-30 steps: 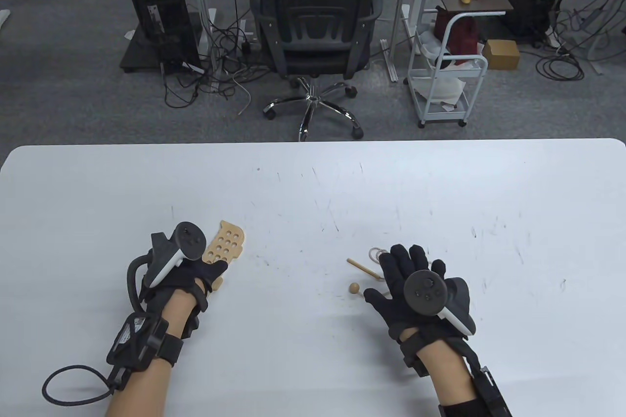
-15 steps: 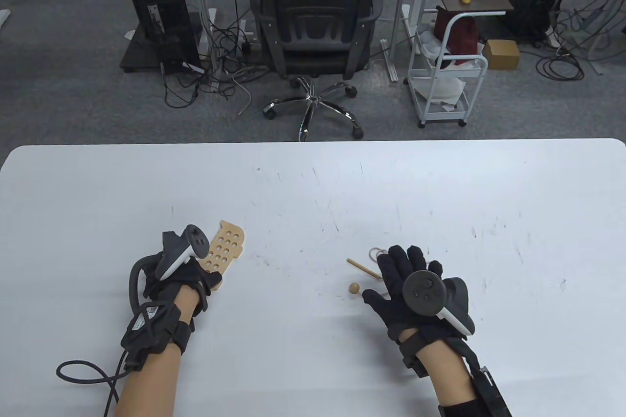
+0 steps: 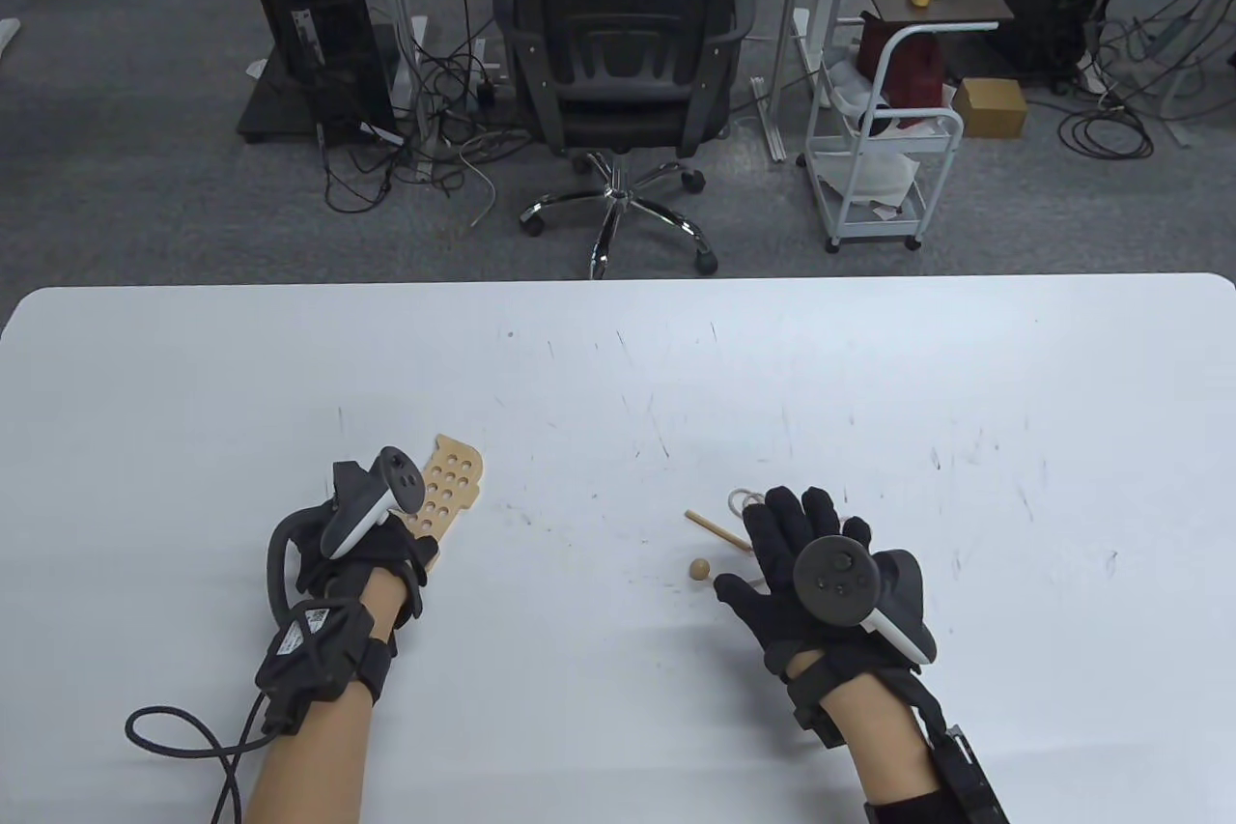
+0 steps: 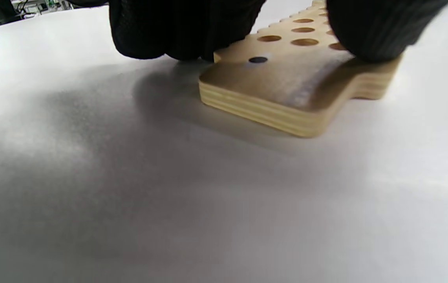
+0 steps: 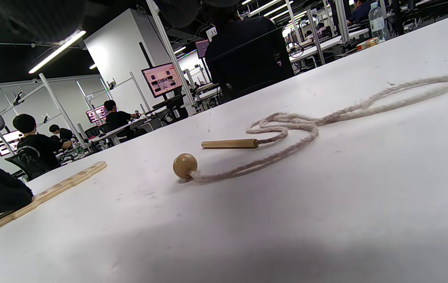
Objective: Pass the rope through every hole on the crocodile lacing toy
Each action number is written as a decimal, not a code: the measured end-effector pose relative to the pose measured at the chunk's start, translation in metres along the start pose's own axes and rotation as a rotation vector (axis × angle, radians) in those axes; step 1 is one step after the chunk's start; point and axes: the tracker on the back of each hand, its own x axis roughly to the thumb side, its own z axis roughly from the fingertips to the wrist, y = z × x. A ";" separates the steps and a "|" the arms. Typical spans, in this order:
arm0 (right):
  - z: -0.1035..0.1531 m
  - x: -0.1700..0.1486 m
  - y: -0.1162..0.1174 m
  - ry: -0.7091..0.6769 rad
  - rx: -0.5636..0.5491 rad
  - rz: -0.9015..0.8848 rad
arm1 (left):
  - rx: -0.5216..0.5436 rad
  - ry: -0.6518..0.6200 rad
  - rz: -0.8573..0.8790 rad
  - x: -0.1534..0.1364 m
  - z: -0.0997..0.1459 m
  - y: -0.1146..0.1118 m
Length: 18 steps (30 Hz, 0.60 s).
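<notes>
The wooden crocodile lacing board lies flat on the white table at the front left, with several round holes showing. My left hand grips its near end; in the left wrist view the thumb presses on top of the board and the curled fingers sit at its other edge. The rope lies loose at the front right, with a wooden needle stick and a bead at its ends. My right hand hovers flat over the rope, fingers straight, holding nothing.
The glove's black cable loops on the table near the front left edge. Beyond the table's far edge stand an office chair and a white cart. The board shows left of the bead.
My left wrist has swung to the right and the hand has turned over the board's near end. The board, the rope and my right hand have stayed in place.
</notes>
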 end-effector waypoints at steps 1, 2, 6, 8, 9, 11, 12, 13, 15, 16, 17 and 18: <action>0.000 0.000 0.000 0.001 0.001 -0.001 | -0.010 0.001 -0.005 0.002 0.000 0.000; 0.000 0.000 0.000 0.002 0.000 -0.002 | -0.018 0.004 -0.008 0.003 0.001 -0.001; 0.000 0.000 -0.001 0.003 -0.003 -0.006 | -0.012 0.019 0.007 0.001 -0.001 0.000; 0.000 0.000 -0.001 0.002 -0.004 -0.008 | -0.014 0.027 0.038 -0.001 -0.001 0.000; 0.000 0.000 -0.001 0.001 -0.005 -0.009 | -0.010 0.026 0.036 -0.002 -0.002 0.000; 0.000 0.000 -0.001 0.000 -0.004 -0.009 | -0.010 0.026 0.042 -0.005 -0.003 -0.002; 0.000 0.000 -0.001 0.000 -0.004 -0.009 | -0.011 0.022 0.083 -0.007 -0.002 -0.004; 0.001 0.000 -0.001 0.000 -0.004 -0.010 | 0.005 0.022 0.111 -0.008 -0.001 -0.004; 0.001 0.000 -0.001 0.000 -0.004 -0.010 | 0.057 0.007 0.104 -0.008 0.000 -0.005; 0.001 0.000 -0.002 0.000 -0.004 -0.011 | 0.070 0.004 0.102 -0.008 0.002 -0.005; 0.001 0.000 -0.002 0.000 -0.004 -0.013 | 0.087 0.001 0.111 -0.008 0.003 -0.005; 0.001 0.000 -0.002 -0.001 -0.005 -0.014 | 0.101 -0.003 0.116 -0.007 0.005 -0.005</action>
